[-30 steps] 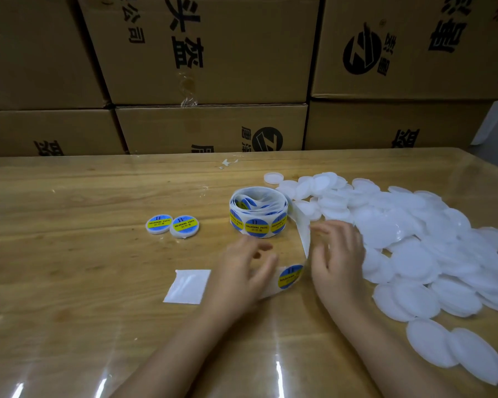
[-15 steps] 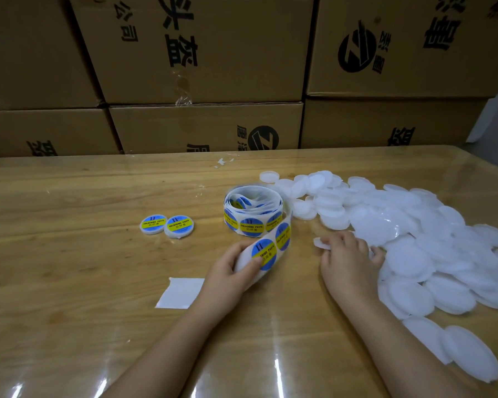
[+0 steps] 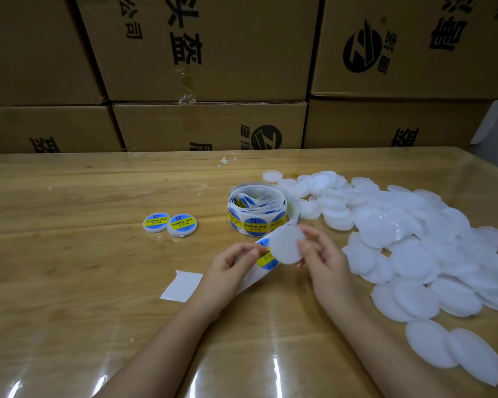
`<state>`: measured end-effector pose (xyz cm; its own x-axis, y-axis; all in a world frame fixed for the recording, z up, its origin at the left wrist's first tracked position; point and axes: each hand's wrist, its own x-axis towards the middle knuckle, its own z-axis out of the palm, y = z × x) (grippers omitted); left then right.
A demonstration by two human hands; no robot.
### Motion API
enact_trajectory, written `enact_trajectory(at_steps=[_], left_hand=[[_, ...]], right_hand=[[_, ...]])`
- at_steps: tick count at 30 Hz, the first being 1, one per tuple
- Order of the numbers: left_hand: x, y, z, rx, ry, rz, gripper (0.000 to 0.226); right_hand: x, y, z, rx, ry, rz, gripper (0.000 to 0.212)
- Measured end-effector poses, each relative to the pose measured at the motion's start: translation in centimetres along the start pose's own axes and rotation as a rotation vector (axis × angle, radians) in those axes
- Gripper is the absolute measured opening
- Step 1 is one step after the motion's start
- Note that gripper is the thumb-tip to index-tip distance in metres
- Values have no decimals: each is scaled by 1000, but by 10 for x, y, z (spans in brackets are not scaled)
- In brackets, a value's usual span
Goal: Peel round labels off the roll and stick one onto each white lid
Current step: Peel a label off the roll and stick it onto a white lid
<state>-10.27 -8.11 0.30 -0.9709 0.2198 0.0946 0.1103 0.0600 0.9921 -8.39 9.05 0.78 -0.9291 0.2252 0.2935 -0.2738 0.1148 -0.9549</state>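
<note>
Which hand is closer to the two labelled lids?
Left. The left hand, pinching the label strip, sits right of the labelled lids; the right hand, holding a blank lid, is farther right.

Packing workshop or stockroom — stacked printed cartons [image 3: 202, 53], glossy wooden worktable [image 3: 69, 282]

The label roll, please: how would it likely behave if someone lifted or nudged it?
The label roll probably feels light and squashy: its coils are loosely wound with gaps. It lies on its flat side, so it should slide rather than roll. Its backing strip is pinched by the left hand, so lifting would likely drag that floppy tail along.
</note>
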Motion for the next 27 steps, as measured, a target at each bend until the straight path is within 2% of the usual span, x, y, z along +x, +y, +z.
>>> enact_trajectory(at_steps=[3,5,7,9,12,14,16,21,27], left_hand=[[-2,3,0,-62,-31,12,27],[-2,2,1,-13,-46,35,26],[-2,1,2,60,-50,55,18],[-2,0,1,107,-60,55,14],[-5,1,0,107,-81,-5,18],[-6,1,0,90,-103,-5,24],[-7,2,0,94,-100,22,22],[-6,3,1,12,20,108,17],[3,-4,-5,8,234,62,26]], right_hand=[[-7,2,4,-78,-169,-24,27],[-8,3,4,-115,-221,-39,27],[-8,4,5,-138,-202,-66,24],[-6,1,4,-204,-130,-172,24],[4,3,-9,-446,-102,-354,46],[10,7,-16,-652,-96,-333,54],[12,12,-18,-756,-54,-301,50],[10,14,-18,-838,27,-418,27],[4,1,-19,-814,-49,-634,24]])
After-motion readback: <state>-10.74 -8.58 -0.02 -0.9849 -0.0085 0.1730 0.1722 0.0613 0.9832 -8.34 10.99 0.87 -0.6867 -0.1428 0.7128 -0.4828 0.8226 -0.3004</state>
